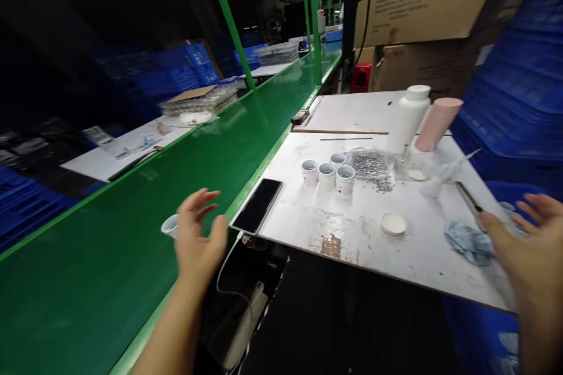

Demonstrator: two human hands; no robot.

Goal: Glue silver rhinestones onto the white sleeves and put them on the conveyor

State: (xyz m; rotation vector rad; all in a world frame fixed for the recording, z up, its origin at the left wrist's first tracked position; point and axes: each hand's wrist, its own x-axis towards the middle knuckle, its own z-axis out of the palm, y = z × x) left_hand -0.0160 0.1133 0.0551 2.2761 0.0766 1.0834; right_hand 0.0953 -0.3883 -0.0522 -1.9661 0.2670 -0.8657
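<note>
My left hand [197, 237] hangs open above the green conveyor belt [132, 263], fingers apart and blurred, holding nothing. Just beside it, a small white cup [170, 225] lies tilted on the belt. My right hand [530, 246] is open at the right edge of the white workbench [352, 252], nearest a crumpled pale blue cloth [468, 243] and a dark-handled tool [470, 202]. Four small white cups [326, 176] stand in a cluster by a clear plastic bag of small metal parts [370, 164].
A black smartphone [256, 206] lies near the bench's left edge, its white cable dropping below. A white bottle [413, 117], a pink cylinder [438, 123] and a shallow white dish [393, 223] stand on the bench. Cardboard boxes and stacked blue crates rise beyond it.
</note>
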